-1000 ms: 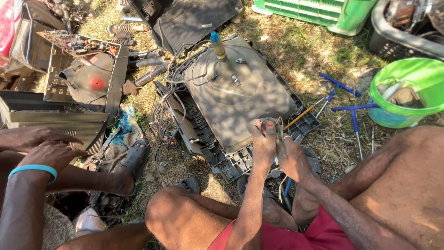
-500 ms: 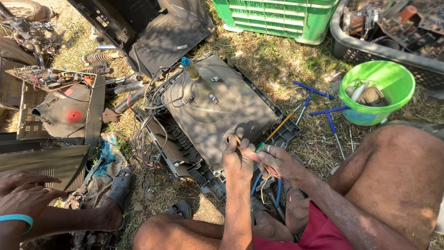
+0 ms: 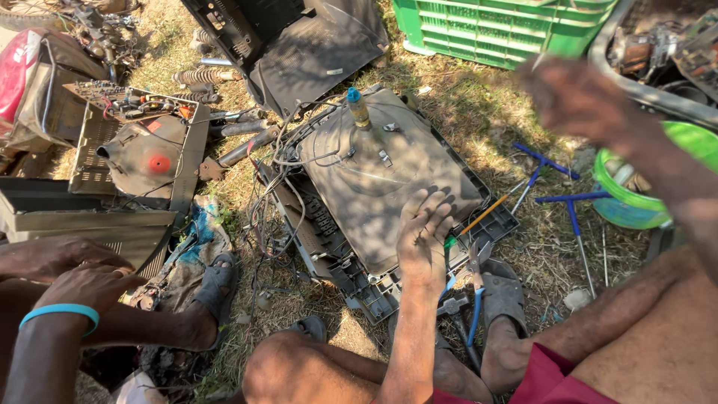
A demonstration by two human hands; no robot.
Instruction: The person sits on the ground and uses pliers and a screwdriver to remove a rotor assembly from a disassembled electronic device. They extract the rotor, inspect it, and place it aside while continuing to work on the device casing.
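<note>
Head view, one entry per item, placed from the picture tube.

- Picture tube point(image 3: 381, 187): grey cathode-ray tube, face down in its plastic frame on the grass, neck with blue cap pointing up. Back cover is already off; tube remains seated in the frame, wires still attached at its far-left side.
- Left hand point(image 3: 424, 233): resting flat on the tube's near right corner, fingers spread apart, gripping nothing.
- Right hand point(image 3: 580, 97): raised right of the tube, blurred; a thin item may be pinched, but I cannot tell whether the fingers are together.
- Pliers point(image 3: 473, 299): blue-handled, on the ground just beside the tube's near edge.
- Blue T-handled tools point(image 3: 562, 200): on the grass right of the tube.
- Green bowl point(image 3: 643, 194): further right.
- Green crate point(image 3: 501, 26): beyond the tube.
- Another person's hands point(image 3: 71, 273): well left of the tube, one wrist wearing a blue band.
</note>
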